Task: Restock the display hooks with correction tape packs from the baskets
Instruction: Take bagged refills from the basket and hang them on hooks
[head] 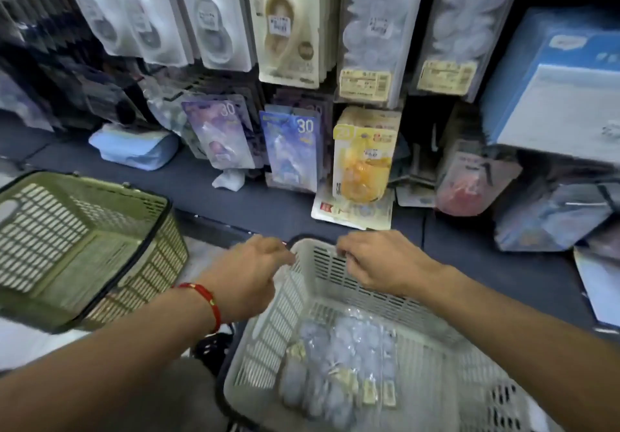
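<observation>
A white slatted basket (pixel 432 351) sits low in front of me, with clear correction tape packs (pixel 339 361) piled on its floor. My left hand (pixel 248 274), a red cord on its wrist, and my right hand (pixel 379 264) both curl their fingers over the basket's far rim. Above, rows of correction tape packs (pixel 365 39) hang on the display hooks. Lower hooks carry purple and blue "30" packs (pixel 292 149) and a yellow pack (pixel 364 156).
A green basket (pixel 84 247) stands at the left with nothing seen inside it. A dark shelf ledge (pixel 208 180) runs below the hooks, with a folded blue cloth (pixel 134 146) and loose packs. A blue and white box (pixel 557 86) sits at the right.
</observation>
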A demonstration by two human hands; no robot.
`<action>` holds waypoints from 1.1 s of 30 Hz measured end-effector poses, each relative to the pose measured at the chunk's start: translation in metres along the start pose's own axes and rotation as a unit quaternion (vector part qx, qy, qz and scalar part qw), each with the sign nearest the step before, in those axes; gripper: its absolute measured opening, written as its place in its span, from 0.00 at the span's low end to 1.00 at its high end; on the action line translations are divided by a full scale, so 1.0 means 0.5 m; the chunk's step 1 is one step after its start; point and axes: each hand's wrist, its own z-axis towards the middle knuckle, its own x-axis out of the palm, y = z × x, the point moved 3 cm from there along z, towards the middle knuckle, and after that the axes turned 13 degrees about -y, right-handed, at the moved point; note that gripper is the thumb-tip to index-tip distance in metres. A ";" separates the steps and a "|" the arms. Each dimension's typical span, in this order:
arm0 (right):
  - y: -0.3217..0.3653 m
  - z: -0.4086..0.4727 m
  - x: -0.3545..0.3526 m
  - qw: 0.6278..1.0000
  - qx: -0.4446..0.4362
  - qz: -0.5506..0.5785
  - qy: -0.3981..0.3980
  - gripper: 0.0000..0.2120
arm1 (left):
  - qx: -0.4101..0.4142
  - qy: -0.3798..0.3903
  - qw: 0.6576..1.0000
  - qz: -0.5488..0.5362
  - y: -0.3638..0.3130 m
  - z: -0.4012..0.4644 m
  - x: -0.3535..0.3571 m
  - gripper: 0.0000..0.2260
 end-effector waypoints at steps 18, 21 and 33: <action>0.130 -0.173 0.405 0.962 0.133 0.064 0.228 0.36 | 0.024 0.191 0.979 0.074 -0.062 -0.097 0.257 0.25; 0.122 -0.179 0.380 0.947 0.181 0.149 0.220 0.28 | -0.035 0.230 0.972 0.035 -0.082 -0.096 0.290 0.29; 0.027 -0.207 0.215 0.741 0.411 0.526 0.074 0.22 | -0.296 0.086 0.921 -0.238 -0.076 -0.014 0.175 0.30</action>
